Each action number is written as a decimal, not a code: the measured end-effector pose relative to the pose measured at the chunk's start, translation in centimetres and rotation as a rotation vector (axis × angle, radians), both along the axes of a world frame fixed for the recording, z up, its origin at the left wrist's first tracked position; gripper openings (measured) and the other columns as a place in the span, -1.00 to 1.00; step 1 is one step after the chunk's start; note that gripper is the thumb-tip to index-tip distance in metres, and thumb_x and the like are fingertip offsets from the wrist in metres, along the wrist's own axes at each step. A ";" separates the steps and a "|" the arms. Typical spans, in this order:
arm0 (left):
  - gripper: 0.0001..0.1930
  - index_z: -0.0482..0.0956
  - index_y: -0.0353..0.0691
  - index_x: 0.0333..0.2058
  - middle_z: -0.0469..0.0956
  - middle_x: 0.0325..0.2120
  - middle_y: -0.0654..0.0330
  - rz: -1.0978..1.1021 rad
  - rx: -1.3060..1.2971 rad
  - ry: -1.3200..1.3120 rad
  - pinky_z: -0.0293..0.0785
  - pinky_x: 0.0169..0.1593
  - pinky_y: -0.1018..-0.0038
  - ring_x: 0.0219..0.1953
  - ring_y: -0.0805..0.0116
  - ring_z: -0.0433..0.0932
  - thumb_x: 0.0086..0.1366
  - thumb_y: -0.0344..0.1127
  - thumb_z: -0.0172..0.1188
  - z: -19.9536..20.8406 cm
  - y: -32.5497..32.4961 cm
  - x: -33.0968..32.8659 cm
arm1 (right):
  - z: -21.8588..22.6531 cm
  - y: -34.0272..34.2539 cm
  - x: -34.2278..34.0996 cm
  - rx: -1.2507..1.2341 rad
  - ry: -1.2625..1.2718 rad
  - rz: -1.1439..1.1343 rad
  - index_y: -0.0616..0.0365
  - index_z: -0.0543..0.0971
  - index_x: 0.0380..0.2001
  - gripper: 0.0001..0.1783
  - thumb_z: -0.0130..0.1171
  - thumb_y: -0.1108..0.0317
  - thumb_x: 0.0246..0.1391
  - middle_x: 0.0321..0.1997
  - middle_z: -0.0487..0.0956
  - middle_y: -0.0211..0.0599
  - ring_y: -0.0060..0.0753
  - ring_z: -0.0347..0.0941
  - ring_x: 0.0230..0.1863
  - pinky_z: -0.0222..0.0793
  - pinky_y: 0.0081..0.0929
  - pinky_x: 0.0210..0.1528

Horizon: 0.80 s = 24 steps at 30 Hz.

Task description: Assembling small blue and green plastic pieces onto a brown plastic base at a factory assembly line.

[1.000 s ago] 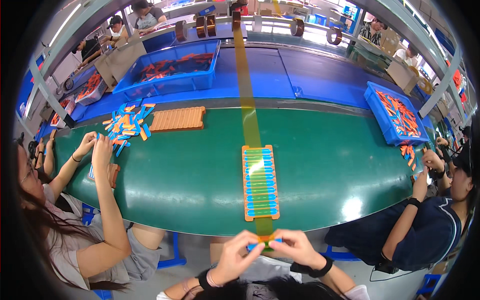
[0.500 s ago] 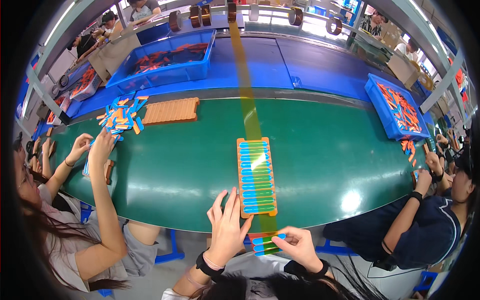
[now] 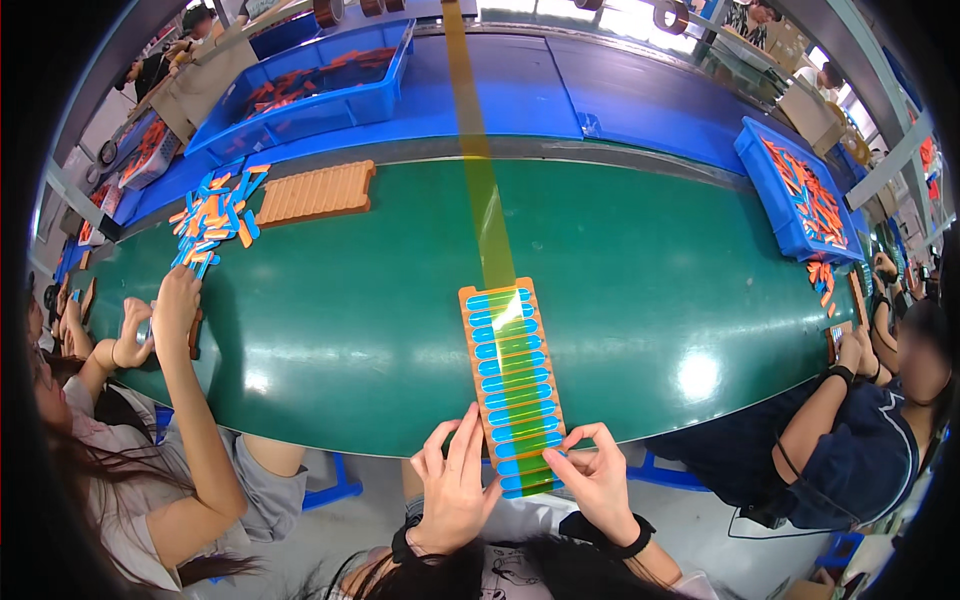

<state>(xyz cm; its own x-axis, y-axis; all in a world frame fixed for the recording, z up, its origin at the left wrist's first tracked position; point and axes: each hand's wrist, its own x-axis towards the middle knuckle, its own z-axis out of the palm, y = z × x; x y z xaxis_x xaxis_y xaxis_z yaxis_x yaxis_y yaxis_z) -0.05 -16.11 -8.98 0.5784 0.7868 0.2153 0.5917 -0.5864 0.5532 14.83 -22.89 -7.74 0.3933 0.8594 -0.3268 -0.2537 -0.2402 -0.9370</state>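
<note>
A long orange-brown slotted tray (image 3: 528, 289) lies on the green tabletop before me, its near end toward my body. Blue round-ended strips (image 3: 488, 367) fill its slots crosswise. Clear amber tape (image 3: 488, 215) runs down from the far rail and lies over the strips. My left hand (image 3: 455, 490) rests along the tray's left side, fingers stretched out. At the near end, my right hand (image 3: 598, 485) pinches the right edge of the taped strips, its thumb on top; what lies under its fingertips is hidden.
An empty-slotted tray (image 3: 317, 192) lies at the far left beside a loose pile of blue-and-orange strips (image 3: 215, 215). Blue bins (image 3: 380, 112) with orange pieces stand at the back left and right. Co-workers sit at both sides, a bent arm (image 3: 205, 400) reaching in from the left.
My right hand has moved up and slightly right, bringing the taped strips from below the tray against its near end. The tray sits tilted slightly more. The view has shifted.
</note>
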 end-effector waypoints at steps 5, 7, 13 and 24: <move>-0.35 0.32 -0.22 -0.09 0.28 0.03 0.21 -0.112 0.165 -0.029 0.13 -0.12 0.39 -0.08 0.18 0.22 -0.25 -0.31 0.35 -0.5 1.0 -1.4 | -0.9 -0.3 0.3 -0.090 -0.019 0.019 0.20 0.18 -0.38 -0.74 0.06 0.61 -0.04 -0.41 0.52 -0.15 -0.56 0.46 -0.40 0.30 -0.74 -0.46; -0.43 0.34 -0.14 -0.15 0.32 0.00 0.28 -0.218 0.283 -0.015 0.15 -0.17 0.43 -0.10 0.21 0.22 -0.22 -0.30 0.34 -0.8 1.7 -2.2 | -0.8 -0.4 0.3 -0.100 -0.021 0.021 0.20 0.18 -0.39 -0.74 0.06 0.61 -0.04 -0.41 0.52 -0.13 -0.54 0.47 -0.38 0.33 -0.72 -0.43; -0.90 0.36 0.04 -0.46 0.36 -0.02 0.48 -0.550 0.555 0.015 0.16 -0.29 0.58 -0.18 0.51 0.27 0.06 -0.26 0.12 -0.4 3.8 -2.9 | -0.2 0.1 0.1 -0.099 0.024 -0.026 0.19 0.19 -0.40 -0.74 0.09 0.55 -0.03 -0.48 0.53 -0.17 -0.62 0.42 -0.43 0.28 -0.73 -0.47; -0.93 0.37 -0.02 -0.48 0.32 0.02 0.42 -0.718 0.486 0.157 0.21 -0.35 0.59 -0.28 0.58 0.33 0.03 -0.32 0.08 1.8 4.9 -2.5 | 1.8 0.2 1.7 -0.108 -0.380 -0.004 0.27 0.21 -0.36 -0.74 0.08 0.43 0.01 -0.56 0.54 -0.16 -0.49 0.52 -0.47 0.39 -0.63 -0.46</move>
